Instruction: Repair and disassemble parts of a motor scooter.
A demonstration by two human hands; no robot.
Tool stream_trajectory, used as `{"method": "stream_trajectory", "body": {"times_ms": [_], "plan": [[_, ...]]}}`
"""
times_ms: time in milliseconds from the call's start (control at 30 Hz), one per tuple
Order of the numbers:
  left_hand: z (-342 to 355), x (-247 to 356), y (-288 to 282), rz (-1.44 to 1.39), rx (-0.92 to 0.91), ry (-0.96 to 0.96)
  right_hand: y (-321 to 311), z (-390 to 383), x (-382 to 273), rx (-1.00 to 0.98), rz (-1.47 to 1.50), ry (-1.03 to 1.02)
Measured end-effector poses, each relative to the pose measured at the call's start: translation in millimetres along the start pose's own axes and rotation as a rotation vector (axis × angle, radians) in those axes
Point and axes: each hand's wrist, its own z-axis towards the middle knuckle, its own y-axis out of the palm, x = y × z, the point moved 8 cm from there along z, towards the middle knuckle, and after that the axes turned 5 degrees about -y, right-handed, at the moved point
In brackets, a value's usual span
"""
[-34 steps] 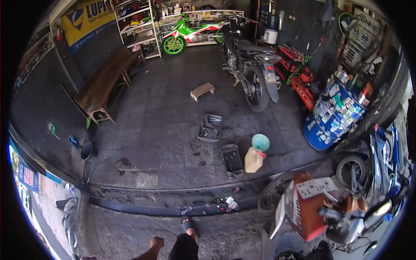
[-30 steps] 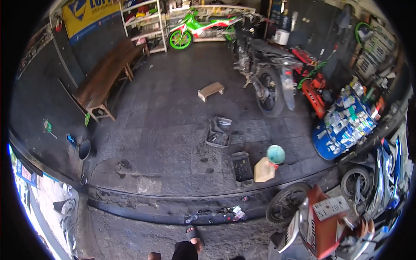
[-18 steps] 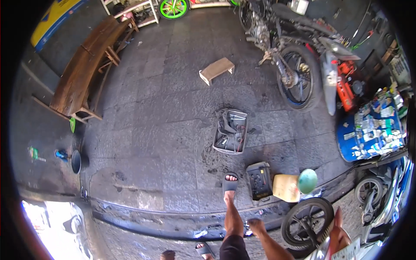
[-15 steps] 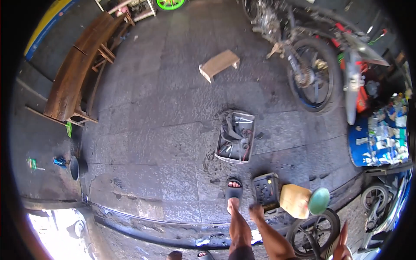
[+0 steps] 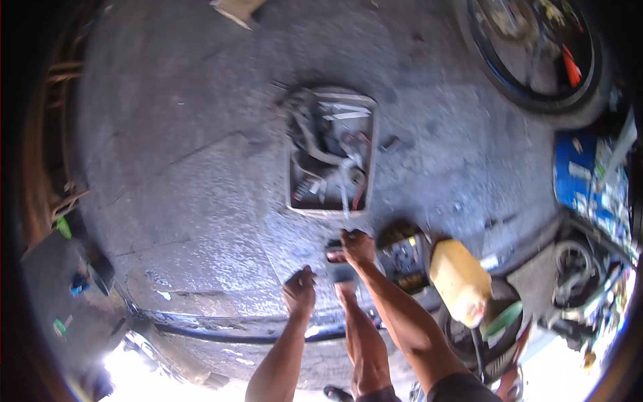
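Observation:
A tray (image 5: 291,187) of metal tools and a grey cloth lies on the floor ahead of me. My right hand (image 5: 357,246) reaches toward its near edge, over my sandaled foot, with fingers curled; whatever they hold is unclear. Lower and further left, my left hand (image 5: 299,291) has its fingers bent inward, contents hidden. Right of my foot sit a dark plastic tray (image 5: 422,258) of small items and a yellowish jerrycan (image 5: 459,278) with a pale green funnel (image 5: 502,318) beside it.
A motorcycle wheel (image 5: 569,100) stands at upper right, above a blue drum (image 5: 573,171). A wooden bench (image 5: 40,174) runs along the left, a low wooden stool (image 5: 234,12) is at the top, and a floor ledge (image 5: 221,321) crosses behind my foot.
The view has tipped down and moved closer to the tool tray. My two forearms have come into view, the right hand now extended toward that tray.

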Motion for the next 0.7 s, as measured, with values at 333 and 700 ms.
{"method": "stream_trajectory", "body": {"times_ms": [333,700], "plan": [[23.8,-47.5,-26.0,0.219,-0.038,0.131,86.7,-118.9,44.7,-0.108,-0.086,-0.311],[169.2,183.8,11.2,0.394,0.275,0.663,0.0,-142.6,105.0,0.120,0.184,0.331]]}}
